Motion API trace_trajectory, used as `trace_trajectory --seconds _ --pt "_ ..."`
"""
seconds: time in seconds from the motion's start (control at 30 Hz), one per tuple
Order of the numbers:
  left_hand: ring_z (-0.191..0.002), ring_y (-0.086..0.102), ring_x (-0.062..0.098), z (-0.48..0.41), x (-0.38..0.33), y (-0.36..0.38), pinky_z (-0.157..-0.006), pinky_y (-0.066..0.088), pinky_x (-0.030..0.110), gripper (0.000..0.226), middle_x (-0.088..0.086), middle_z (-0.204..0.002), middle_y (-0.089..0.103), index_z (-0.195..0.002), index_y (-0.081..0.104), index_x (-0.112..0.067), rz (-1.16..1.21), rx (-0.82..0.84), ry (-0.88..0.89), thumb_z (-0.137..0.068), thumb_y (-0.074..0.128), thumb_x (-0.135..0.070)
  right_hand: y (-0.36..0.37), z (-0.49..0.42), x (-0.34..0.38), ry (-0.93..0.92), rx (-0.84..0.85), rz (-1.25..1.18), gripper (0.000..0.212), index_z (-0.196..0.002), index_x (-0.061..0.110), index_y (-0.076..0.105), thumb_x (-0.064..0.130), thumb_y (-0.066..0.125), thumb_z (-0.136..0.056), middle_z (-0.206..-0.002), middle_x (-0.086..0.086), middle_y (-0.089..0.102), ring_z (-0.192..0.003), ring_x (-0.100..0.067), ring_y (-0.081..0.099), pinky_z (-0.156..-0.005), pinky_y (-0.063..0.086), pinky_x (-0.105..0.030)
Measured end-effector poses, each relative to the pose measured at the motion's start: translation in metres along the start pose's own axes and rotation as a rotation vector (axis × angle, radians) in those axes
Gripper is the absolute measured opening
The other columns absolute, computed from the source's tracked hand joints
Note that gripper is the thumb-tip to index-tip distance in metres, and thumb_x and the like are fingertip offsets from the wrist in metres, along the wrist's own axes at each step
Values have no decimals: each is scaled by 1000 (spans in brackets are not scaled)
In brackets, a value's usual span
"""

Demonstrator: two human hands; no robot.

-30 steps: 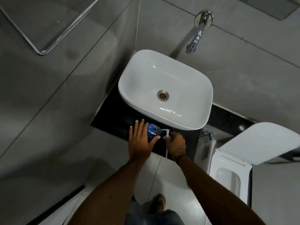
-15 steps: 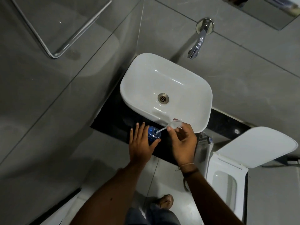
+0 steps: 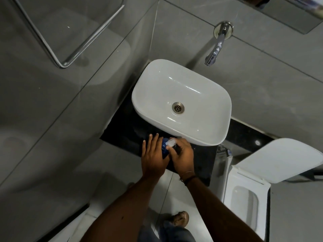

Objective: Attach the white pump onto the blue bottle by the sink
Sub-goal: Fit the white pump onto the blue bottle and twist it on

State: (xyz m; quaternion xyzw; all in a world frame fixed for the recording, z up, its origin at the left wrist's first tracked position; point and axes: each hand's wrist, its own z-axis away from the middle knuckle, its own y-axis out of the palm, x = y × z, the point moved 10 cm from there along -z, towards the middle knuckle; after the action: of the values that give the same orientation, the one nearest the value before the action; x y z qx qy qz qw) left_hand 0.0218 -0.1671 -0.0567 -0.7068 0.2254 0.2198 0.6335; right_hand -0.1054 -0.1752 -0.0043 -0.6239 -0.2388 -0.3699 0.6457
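Note:
The blue bottle [image 3: 164, 149] stands on the black counter [image 3: 125, 135] just in front of the white sink [image 3: 181, 103]. My left hand [image 3: 153, 158] wraps its left side, fingers stretched along it. The white pump [image 3: 170, 142] sits on top of the bottle's mouth, its head showing pale above the blue. My right hand [image 3: 182, 157] is closed on the pump from the right. The pump's tube is hidden, and most of the bottle is covered by both hands.
A chrome tap [image 3: 215, 48] juts from the grey tiled wall above the sink. A toilet [image 3: 244, 203] with its lid [image 3: 279, 161] raised stands to the right. A glass shelf [image 3: 70, 32] hangs on the left wall. My foot [image 3: 180, 219] shows on the floor below.
My right hand lifted the pump from the counter's edge, swung it up with the tube pointing at the bottle, then brought it down onto the bottle's mouth. My left hand stayed on the bottle.

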Motion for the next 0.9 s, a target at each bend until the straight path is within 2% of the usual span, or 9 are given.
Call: trace_trajectory --seconds 0.13,0.23,0.4,0.43,0.53,0.6,0.73,0.8,0.9 --pt "-149 38 30 1 0 -1 -121 31 57 63 12 -153 53 -144 53 -7 25 -12 2 -96 47 -47 -13 4 2 22 -59 56 21 -86 37 68 34 86 -77 -93 16 64 -97 -18 63 -90 56 -37" --pt "-149 38 31 0 -2 -4 -121 31 57 66 13 -152 53 -143 54 -6 46 -19 -10 -97 40 -51 -29 8 -13 79 -136 51 47 -62 30 51 41 96 -58 -77 2 62 -83 -25 59 -76 54 -44" --pt "-146 43 34 1 -5 -11 -119 35 59 83 15 -148 57 -139 58 -4 63 -40 -1 -100 21 -68 -1 11 -21 77 104 12 76 -131 25 66 41 94 -63 -127 2 61 -123 -17 53 -103 32 0" --pt "-145 43 35 0 -5 -11 -119 35 60 79 15 -148 57 -139 57 -4 63 -40 1 -102 22 -63 1 9 -22 81 106 10 67 -123 23 70 41 94 -63 -122 -1 62 -122 -22 55 -103 34 -1" --pt "-147 41 34 -1 -2 -7 -119 34 61 63 14 -150 55 -141 55 -4 72 -19 -18 -96 42 -46 -24 6 -24 102 -95 -30 37 -70 17 64 32 95 -61 -89 -10 65 -92 -35 61 -89 55 -50" --pt "-149 38 31 -1 -1 -3 -121 30 59 66 13 -152 53 -144 52 -6 65 16 -20 -92 46 -46 -30 5 -22 72 -93 -22 37 -76 15 64 30 94 -62 -90 -10 65 -90 -33 61 -84 54 -56" --pt "-150 37 30 -1 0 -1 -122 29 58 66 12 -153 52 -145 51 -7 54 24 -17 -94 44 -49 -3 -1 -16 33 147 -28 73 -143 17 61 10 88 -75 -128 -6 60 -124 -22 55 -109 45 -18" --pt "-148 39 31 -1 0 -2 -121 31 59 66 13 -151 54 -143 53 -6 50 10 -18 -95 44 -49 5 -7 -13 1 171 14 65 -141 23 63 12 84 -81 -129 -4 59 -126 -19 51 -103 35 1" --pt "-148 40 30 0 0 -1 -121 32 58 67 12 -151 54 -143 53 -6 36 12 -3 -94 47 -52 0 -11 -9 32 68 33 30 -106 30 76 23 86 -79 -110 0 67 -113 -23 61 -95 46 -9"
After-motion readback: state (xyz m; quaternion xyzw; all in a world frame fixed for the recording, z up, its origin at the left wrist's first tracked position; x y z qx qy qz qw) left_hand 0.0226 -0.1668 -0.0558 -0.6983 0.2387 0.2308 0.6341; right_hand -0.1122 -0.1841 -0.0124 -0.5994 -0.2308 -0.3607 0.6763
